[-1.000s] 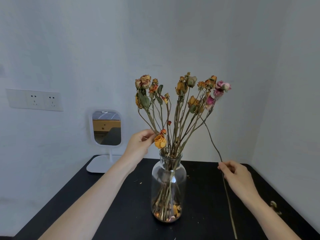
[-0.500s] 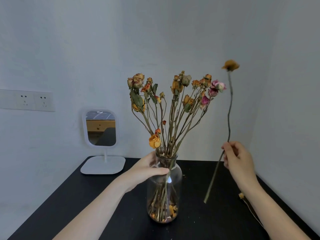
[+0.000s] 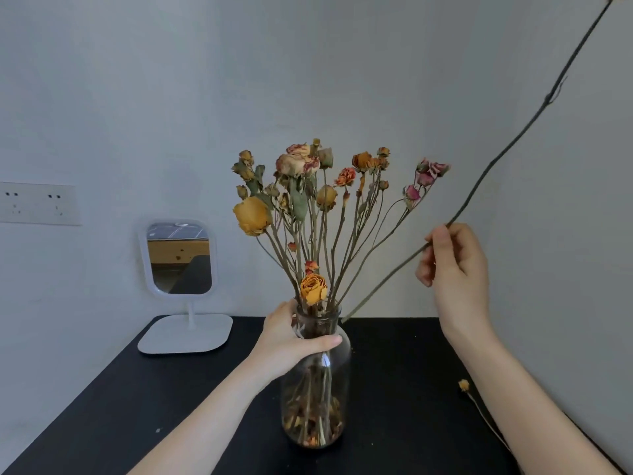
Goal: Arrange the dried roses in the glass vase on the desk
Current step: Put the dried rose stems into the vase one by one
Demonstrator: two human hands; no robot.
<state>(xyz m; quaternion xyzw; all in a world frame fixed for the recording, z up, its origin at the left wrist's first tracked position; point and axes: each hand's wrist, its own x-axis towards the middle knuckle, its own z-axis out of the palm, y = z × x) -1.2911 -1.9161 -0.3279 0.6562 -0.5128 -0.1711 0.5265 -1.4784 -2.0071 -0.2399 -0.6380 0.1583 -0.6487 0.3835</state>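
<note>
Dried roses [image 3: 308, 186] are standing bunched in the glass vase [image 3: 315, 389], which is sitting near the middle of the black desk [image 3: 394, 371]. The left hand [image 3: 291, 337] is wrapping thumb and fingers round the vase's neck, steadying it. The right hand [image 3: 455, 269] is pinching a long stem [image 3: 507, 145] between thumb and curled fingers, with the lower tip hovering just beside the rim on the right, not yet inside.

To my eye the tip could be catching the outside of the rim or snagging in the crowded stalks. A push then would be snapping the brittle stem or shaking petals loose. Its flower end is running out of the top right corner, hard to watch.

Half a second ago the stem was being held nearly upright, well right of the vase. Now it is leaning steeply, tip brought to the mouth, and the left hand is keeping its hold.
</note>
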